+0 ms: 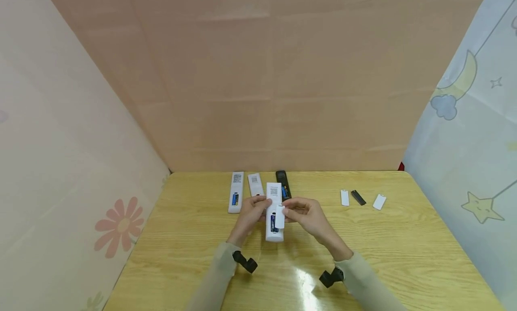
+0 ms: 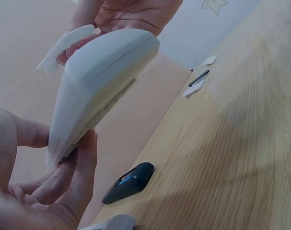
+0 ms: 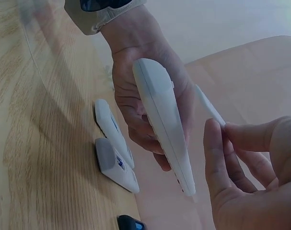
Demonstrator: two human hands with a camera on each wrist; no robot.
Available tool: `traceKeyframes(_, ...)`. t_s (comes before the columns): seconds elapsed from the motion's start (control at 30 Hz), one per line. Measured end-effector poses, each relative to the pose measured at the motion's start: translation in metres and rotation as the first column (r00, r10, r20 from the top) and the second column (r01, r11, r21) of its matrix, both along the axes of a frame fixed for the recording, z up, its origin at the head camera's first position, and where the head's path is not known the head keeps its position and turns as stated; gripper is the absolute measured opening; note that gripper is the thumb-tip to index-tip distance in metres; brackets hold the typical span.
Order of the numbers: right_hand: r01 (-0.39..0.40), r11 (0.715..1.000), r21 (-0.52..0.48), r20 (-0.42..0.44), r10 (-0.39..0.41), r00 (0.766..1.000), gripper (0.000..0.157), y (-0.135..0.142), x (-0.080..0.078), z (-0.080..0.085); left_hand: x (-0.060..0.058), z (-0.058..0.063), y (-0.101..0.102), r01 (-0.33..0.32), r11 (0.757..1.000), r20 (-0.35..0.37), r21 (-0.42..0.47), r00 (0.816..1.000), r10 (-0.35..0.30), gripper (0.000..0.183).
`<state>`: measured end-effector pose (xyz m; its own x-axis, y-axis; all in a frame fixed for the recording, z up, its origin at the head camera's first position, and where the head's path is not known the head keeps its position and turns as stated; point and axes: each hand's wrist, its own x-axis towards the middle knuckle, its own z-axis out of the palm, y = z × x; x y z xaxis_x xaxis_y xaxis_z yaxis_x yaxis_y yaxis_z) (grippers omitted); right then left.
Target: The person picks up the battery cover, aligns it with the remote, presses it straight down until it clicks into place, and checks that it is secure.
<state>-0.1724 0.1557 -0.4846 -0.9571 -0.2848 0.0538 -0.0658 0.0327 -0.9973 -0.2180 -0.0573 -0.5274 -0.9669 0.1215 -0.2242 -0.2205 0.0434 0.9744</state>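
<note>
Right wrist view: right hand (image 3: 260,191) pinches white cover (image 3: 208,103) between fingertips (image 3: 213,136).

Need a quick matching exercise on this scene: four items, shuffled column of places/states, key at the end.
Items
1. black cover
2. white remote nearest the person
3. black remote
4. leftmost white cover

Places/states
A. pinched in the right grip
B. lying on the table, blue battery showing
C. on the table, between two white covers
D. held in the left grip

Pairs: 1-C, 2-D, 3-B, 4-A
</note>
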Motion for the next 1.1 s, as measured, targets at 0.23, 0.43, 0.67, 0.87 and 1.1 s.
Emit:
traceKeyframes(0.23,-0.011,1.0,0.007,-0.006,0.011,1.0,0.026,-0.0016,0.0009,-0.0024,0.0017,0.0009,0.0047,0.022,1.0,-0.015,0.018,1.0,-0.022,0.056)
traceKeyframes(0.43,-0.018,1.0,0.011,0.007,0.018,1.0,0.026,-0.0023,0.0015,-0.0039,0.0014,0.0012,0.0056,0.024,0.999,-0.012,0.032,1.0,-0.024,0.056)
traceKeyframes(0.67,-0.022,0.999,0.028,0.016,0.022,1.0,0.025,-0.0025,0.0021,-0.0047,0.0022,0.0013,0.007,0.018,1.0,-0.027,0.019,0.999,-0.018,0.054)
traceKeyframes(0.87,-0.029,0.999,0.04,0.016,0.028,0.999,0.025,-0.0042,0.0043,-0.0031,0.0022,0.0009,0.0065,0.002,1.0,-0.013,0.019,1.0,-0.002,0.054)
traceKeyframes(1.1,-0.02,0.998,0.058,0.02,0.019,1.0,0.024,-0.0053,0.005,-0.0023,0.0022,0.0026,0.0052,0.003,1.0,0.011,0.0,1.0,-0.003,0.056)
